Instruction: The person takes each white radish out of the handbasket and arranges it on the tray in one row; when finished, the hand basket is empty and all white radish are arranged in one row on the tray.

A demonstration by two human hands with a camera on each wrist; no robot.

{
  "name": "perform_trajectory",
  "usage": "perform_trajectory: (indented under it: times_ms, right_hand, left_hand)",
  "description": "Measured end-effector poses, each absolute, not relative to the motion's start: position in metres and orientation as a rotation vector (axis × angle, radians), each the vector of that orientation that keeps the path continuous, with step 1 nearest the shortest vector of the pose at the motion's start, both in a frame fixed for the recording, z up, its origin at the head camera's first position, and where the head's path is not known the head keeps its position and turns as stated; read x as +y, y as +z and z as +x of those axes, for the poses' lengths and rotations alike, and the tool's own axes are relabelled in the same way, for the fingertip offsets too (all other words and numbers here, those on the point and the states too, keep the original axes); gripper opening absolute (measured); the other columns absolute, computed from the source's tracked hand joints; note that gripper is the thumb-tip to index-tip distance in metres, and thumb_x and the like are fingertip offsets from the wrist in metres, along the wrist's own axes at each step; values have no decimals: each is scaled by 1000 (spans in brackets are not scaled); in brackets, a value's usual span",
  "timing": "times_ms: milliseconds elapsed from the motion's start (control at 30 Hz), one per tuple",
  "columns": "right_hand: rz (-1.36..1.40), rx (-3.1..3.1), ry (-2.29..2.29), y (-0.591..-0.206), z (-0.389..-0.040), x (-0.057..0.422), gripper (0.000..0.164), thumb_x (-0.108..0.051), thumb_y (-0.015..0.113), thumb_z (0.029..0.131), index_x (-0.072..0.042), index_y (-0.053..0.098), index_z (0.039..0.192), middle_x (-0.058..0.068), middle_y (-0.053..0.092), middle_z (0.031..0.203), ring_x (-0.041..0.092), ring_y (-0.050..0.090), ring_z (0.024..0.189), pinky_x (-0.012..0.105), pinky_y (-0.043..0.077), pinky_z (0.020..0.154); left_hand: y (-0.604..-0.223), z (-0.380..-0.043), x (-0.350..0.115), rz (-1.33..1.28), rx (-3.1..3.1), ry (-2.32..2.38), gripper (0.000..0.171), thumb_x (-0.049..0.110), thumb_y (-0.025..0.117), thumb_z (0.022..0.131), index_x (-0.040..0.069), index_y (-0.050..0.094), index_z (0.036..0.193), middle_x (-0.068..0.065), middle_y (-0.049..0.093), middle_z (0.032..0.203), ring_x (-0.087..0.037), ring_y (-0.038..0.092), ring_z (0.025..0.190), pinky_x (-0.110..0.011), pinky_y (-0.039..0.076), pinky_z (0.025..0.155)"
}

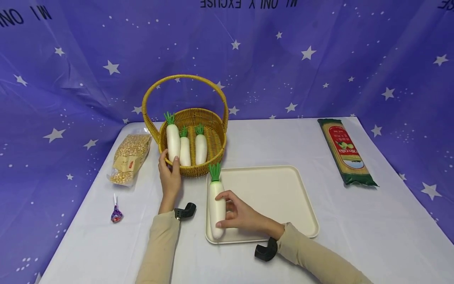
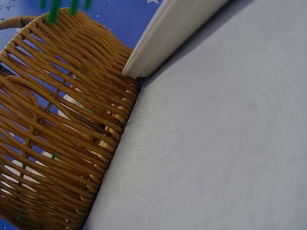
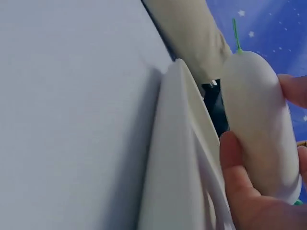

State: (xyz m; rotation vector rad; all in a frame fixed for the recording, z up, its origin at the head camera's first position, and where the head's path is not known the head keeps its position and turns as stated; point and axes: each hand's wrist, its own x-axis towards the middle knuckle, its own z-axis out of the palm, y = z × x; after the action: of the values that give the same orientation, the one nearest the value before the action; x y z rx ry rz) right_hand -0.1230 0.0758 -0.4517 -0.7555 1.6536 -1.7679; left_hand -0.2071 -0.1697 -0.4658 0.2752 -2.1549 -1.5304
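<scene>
Beige sleeves (image 1: pixel 317 254) cross the lower frame as the right hand (image 1: pixel 241 213) pinches 1 radish (image 1: pixel 214 201) above the central tray (image 1: pixel 269 193), apparently mid-transfer and needing gentle release next, the left hand (image 1: pixel 170 181) gripping the left-of-center basket (image 1: pixel 194 171).

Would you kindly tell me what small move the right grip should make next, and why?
I'd probably lower the white radish onto the tray: the right grip holds it over the tray's left side, it appears raised in the right wrist view, and bare tray surface lies beside it.
</scene>
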Motion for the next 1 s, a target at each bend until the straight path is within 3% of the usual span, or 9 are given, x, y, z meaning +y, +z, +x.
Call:
perform_trajectory:
  times_ms: [200,433,567,800,1000]
  right_hand:
    - [-740,1801,-1709,-456,-119,70,62,-4,70,77,-9,33,126,18,48,105,12,58,80,22,49,67]
    - [-804,2025,-1626,-444,-114,65,60,-3,73,73,-2,39,123,23,51,91,14,49,69,18,45,63]
    - [-784,2053,-1610,-439,-112,66,59,-4,72,74,-1,39,123,25,52,93,14,51,70,19,46,64]
    - [-661,2099,-1572,-450,-111,67,59,-16,73,76,-13,41,126,16,49,102,9,54,74,19,49,66]
    - [-639,2109,-1572,-452,-108,67,59,-18,71,78,-13,40,128,17,47,103,9,58,72,20,50,64]
  left_hand:
    - [-466,-207,-171,271,-2140,-1544,51,37,45,93,19,31,138,-16,32,138,-28,36,123,-48,29,101]
    - [-466,-207,-170,255,-2134,-1563,50,37,46,93,19,31,138,-15,32,138,-27,37,120,-47,30,99]
    - [-467,-206,-170,251,-2137,-1568,51,37,45,93,19,30,138,-14,31,139,-26,37,120,-45,31,98]
    - [-466,-205,-170,254,-2141,-1569,51,38,44,93,21,29,139,-12,30,140,-25,35,121,-44,30,98]
    - [-467,-206,-169,246,-2135,-1568,50,37,45,93,20,30,138,-12,31,140,-24,36,120,-44,30,98]
